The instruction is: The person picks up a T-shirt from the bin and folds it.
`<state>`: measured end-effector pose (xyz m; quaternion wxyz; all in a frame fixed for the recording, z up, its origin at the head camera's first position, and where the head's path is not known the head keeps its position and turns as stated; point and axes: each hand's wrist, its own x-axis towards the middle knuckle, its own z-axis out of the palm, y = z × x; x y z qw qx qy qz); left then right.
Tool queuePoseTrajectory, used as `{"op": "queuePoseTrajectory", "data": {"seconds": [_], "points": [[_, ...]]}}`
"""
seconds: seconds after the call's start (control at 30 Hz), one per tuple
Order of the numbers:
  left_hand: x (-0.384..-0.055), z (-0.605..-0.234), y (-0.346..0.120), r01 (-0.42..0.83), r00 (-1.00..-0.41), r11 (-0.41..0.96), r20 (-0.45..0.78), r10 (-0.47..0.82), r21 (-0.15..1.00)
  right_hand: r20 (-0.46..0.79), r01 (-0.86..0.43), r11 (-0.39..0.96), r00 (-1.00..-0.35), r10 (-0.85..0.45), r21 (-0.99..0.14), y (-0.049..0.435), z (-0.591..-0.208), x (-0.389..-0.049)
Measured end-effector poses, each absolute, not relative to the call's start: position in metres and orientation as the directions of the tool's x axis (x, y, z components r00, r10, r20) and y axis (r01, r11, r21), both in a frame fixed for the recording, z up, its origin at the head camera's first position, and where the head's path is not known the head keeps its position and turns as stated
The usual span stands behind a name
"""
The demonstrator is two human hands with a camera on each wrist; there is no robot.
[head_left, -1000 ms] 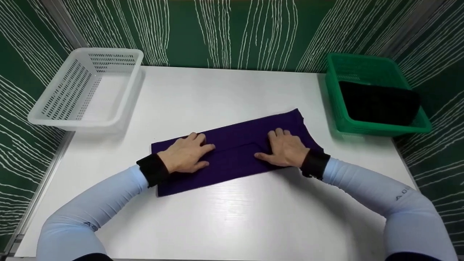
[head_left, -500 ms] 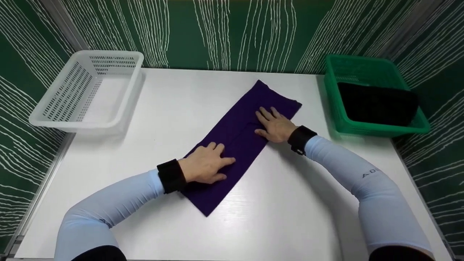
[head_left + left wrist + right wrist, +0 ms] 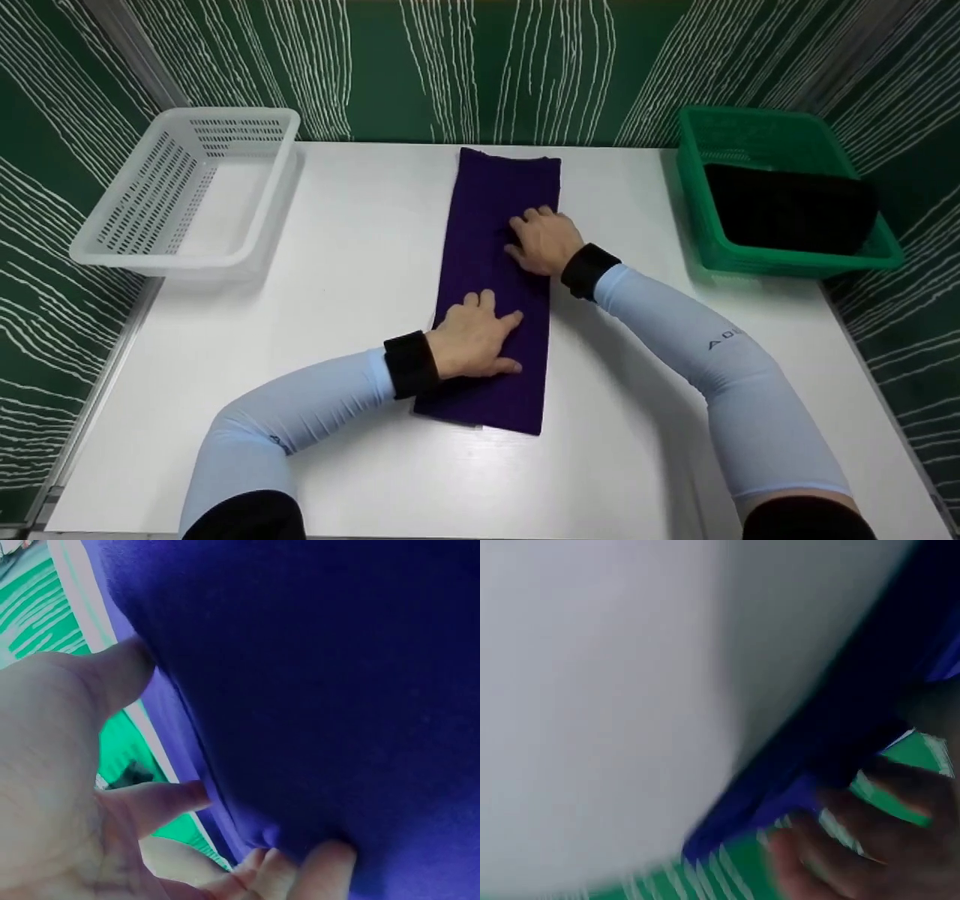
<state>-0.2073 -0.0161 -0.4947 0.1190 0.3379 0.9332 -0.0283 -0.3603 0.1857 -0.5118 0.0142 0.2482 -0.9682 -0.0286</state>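
Observation:
A folded purple cloth (image 3: 487, 262) lies lengthwise away from me on the white table, a long narrow rectangle with a slightly uneven far edge. Across its nearer half rests my left hand (image 3: 474, 337), fingers spread on the fabric. My right hand (image 3: 546, 241) touches the cloth farther up, by its right edge, fingertips on the surface. In the left wrist view the thumb and fingers of the left hand (image 3: 67, 742) press on the purple fabric beside a fold line. The right wrist view is blurred; the right hand (image 3: 885, 825) shows there over the cloth's edge.
A white perforated basket (image 3: 259, 217) stands at the back left of the table (image 3: 360, 225). At the back right, a green basket (image 3: 750, 259) holds a black folded cloth-like item (image 3: 791, 210). Green walls with white streaks enclose the table's back and sides.
The purple cloth has turned counterclockwise from lying nearly crosswise to pointing away from me. My left hand has moved right, my right hand left and farther away, both staying on it.

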Motion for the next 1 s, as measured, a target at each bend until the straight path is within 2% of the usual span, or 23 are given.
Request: {"op": "queuePoseTrajectory", "data": {"seconds": [0.1, 0.27, 0.47, 0.57, 0.7, 0.8, 0.9, 1.0], "points": [[-0.210, -0.496, -0.010, 0.631, -0.749, 0.775, -0.244, 0.615, 0.017, -0.101, -0.434, 0.901, -0.896, -0.433, -0.013, 0.181, -0.513, -0.351], [-0.217, -0.498, 0.003, 0.620, -0.760, 0.784, -0.228, 0.609, 0.028, -0.263, -0.348, 0.936, -0.899, -0.349, -0.054, 0.188, -0.511, -0.357], [-0.228, -0.497, 0.014, 0.577, -0.788, 0.815, -0.229, 0.571, 0.047, -0.291, -0.330, 0.941, -0.896, -0.335, -0.069, 0.194, -0.508, -0.375], [-0.235, -0.495, 0.015, 0.553, -0.793, 0.828, -0.246, 0.557, 0.094, -0.287, -0.343, 0.933, -0.888, -0.359, -0.104, 0.197, -0.507, -0.383], [-0.243, -0.492, 0.010, 0.543, -0.771, 0.811, -0.254, 0.584, 0.216, -0.212, -0.392, 0.910, -0.886, -0.413, -0.132, 0.208, -0.511, -0.386], [-0.245, -0.494, -0.004, 0.581, -0.741, 0.761, -0.199, 0.642, 0.291, -0.051, -0.478, 0.868, -0.872, -0.487, -0.133, 0.219, -0.516, -0.379], [-0.241, -0.497, -0.028, 0.651, -0.692, 0.696, -0.140, 0.708, 0.305, 0.133, -0.611, 0.780, -0.791, -0.597, -0.134, 0.225, -0.517, -0.355], [-0.229, -0.497, -0.056, 0.710, -0.629, 0.642, -0.149, 0.763, 0.288, 0.211, -0.749, 0.652, -0.661, -0.720, -0.121, 0.228, -0.516, -0.316]]}}
